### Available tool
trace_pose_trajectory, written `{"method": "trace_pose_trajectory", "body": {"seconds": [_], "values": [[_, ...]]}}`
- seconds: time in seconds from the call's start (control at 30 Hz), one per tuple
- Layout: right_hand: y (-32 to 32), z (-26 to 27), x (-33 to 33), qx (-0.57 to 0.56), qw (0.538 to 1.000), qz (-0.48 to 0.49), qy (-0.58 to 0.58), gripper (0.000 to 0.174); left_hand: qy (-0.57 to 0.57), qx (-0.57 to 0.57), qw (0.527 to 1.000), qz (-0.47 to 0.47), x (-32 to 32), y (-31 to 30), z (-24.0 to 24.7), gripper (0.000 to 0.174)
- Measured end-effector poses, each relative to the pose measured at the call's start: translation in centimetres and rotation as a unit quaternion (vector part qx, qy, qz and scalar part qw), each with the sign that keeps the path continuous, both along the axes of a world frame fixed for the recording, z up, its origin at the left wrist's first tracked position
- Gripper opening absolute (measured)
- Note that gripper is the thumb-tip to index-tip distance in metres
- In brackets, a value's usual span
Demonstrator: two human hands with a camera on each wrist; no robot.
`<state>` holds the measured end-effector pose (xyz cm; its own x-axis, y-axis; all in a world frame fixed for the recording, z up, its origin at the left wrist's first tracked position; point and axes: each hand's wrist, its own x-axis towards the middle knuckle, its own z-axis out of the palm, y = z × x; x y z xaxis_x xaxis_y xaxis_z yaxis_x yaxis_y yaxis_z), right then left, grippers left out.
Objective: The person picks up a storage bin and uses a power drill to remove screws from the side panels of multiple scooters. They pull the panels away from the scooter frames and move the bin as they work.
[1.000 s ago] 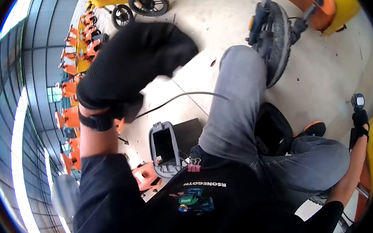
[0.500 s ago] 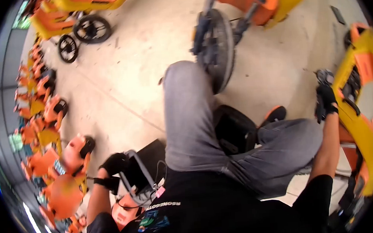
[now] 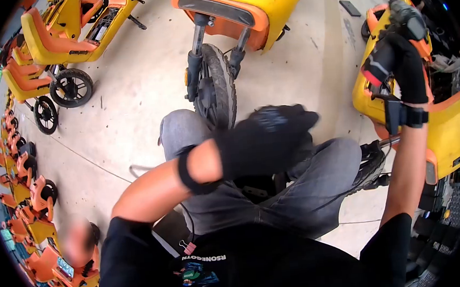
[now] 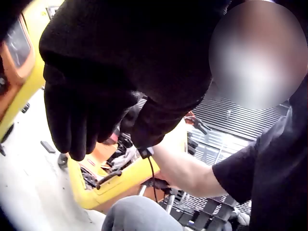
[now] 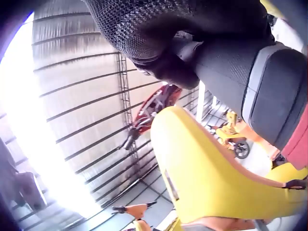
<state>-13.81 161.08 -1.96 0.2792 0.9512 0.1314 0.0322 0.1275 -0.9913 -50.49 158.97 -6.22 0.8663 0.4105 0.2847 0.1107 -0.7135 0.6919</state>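
My right hand (image 3: 409, 69), in a black glove, is raised over the yellow scooter on the right. Its fingers grip the handle of a dark cordless drill (image 3: 409, 20). The tool's grey-banded, red-edged base (image 5: 276, 91) juts from under the fist in the right wrist view. My gloved left hand (image 3: 267, 138) is over the lap, blurred in the head view. In the left wrist view its fingers (image 4: 74, 127) point down fairly straight beside the thumb, with no object showing between them. Beneath that hand, a black open case (image 3: 257, 188) between the legs is partly hidden.
An orange and yellow scooter's front wheel (image 3: 218, 85) stands just past my knees. A yellow scooter body (image 3: 447, 128) is close on the right. More scooters (image 3: 57, 35) line the left side. A thin cable (image 3: 188, 221) runs beside my left thigh. A dark flat object (image 3: 349, 8) lies on the floor.
My left hand has gone from raised at the upper left, down beside the grey-framed box, then across over the lap. The right hand has lifted the drill. The head view has turned right.
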Motion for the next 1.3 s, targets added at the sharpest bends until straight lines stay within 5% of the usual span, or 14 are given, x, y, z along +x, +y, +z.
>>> {"method": "trace_pose_trajectory", "body": {"seconds": [0.1,0.17,0.23,0.3,0.37,0.4,0.47,0.57,0.77,0.87,0.97,1.03,1.1,1.3], "values": [[-1.0,5.4,-0.4,0.092,0.969,0.015,-0.23,0.025,-0.028,-0.004,1.0,0.004,4.2,0.2,-1.3,0.056],[-2.7,7.5,-2.6,0.128,0.765,-0.053,-0.629,0.03,-0.114,-0.005,0.992,0.058,5.6,0.5,-1.2,0.062],[-3.9,7.3,-7.0,0.107,0.886,-0.088,-0.442,0.032,-0.201,-0.008,0.974,0.104,6.4,0.9,-0.8,0.067],[-3.8,4.9,-6.9,0.133,0.659,-0.111,-0.732,0.028,-0.294,-0.041,0.948,0.116,6.9,1.8,-0.1,0.076],[-3.5,1.1,-10.7,0.111,0.904,-0.042,-0.411,0.028,-0.333,-0.101,0.932,0.107,7.3,2.6,0.1,0.07],[-2.8,-0.8,-12.3,0.119,0.918,-0.037,-0.377,0.03,-0.361,-0.171,0.916,0.035,8.2,3.5,-0.8,0.066],[-2.4,-4.8,-13.1,0.176,0.779,-0.053,-0.599,0.036,-0.395,-0.26,0.878,-0.068,10.0,5.2,-2.5,0.059],[-2.2,-5.7,-19.4,0.105,0.983,-0.095,-0.117,0.046,-0.224,-0.427,0.873,-0.077,7.0,6.2,-2.1,0.054],[-2.4,-9.0,-20.6,0.036,0.969,-0.078,-0.231,0.057,-0.283,-0.354,0.891,-0.016,5.5,7.4,-5.3,0.045],[-3.1,-8.3,-18.0,0.009,0.984,0.048,-0.17,0.057,-0.264,-0.453,0.852,0.009,5.3,8.7,-7.0,0.044],[-4.1,-6.0,-14.2,-0.102,0.96,0.071,-0.25,0.046,-0.254,-0.535,0.806,-0.008,6.0,9.6,-9.7,0.04],[-4.4,-6.5,-11.3,-0.147,0.983,-0.008,-0.111,0.037,-0.233,-0.609,0.75,-0.115,6.9,9.6,-10.1,0.043],[-5.1,-8.7,-8.4,0.01,0.972,0.061,-0.228,0.032,-0.22,-0.621,0.745,-0.106,7.2,9.4,-9.8,0.045],[-4.7,-11.6,-3.9,0.032,0.948,0.057,0.31,0.043,-0.102,-0.625,0.763,-0.131,9.9,11.7,-9.8,0.037]]}}
